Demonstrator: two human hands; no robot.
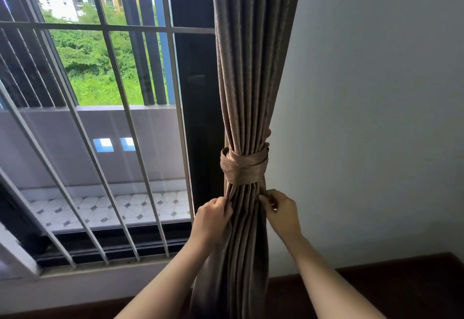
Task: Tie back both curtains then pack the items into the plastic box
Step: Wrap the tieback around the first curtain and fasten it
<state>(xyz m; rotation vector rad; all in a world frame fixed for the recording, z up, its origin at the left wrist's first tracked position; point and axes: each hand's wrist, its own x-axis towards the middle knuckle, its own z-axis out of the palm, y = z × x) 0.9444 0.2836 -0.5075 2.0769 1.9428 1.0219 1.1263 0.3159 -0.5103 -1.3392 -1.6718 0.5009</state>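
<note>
From your head camera, the brown curtain (248, 92) hangs gathered into one tight bundle at the right edge of the window, just beside the pale wall (376, 117). A matching fabric tie-back (242, 166) is wrapped around it in overlapping turns, cinching the pleats at the bundle's narrowest point. A small loop of the tie-back sticks out on the left side, and a bit of fabric rises behind the bundle on the right. Both your hands are on the curtain just below the tie-back, apart from each other with the pleats between them. Your left hand (213, 215) has its fingers curled into the folds on the left side of the bundle. Your right hand (282, 214) pinches the folds on the right side with thumb and fingertips. Below your hands the curtain falls in long, slightly twisted pleats between your forearms and runs out of the picture at the bottom. To the left, white window bars (118, 107) slant across the glass, and through them you see a balcony with a patterned tile floor (113, 208), green trees and apartment blocks. A dark strip (401, 281) runs along the foot of the wall at lower right.
</note>
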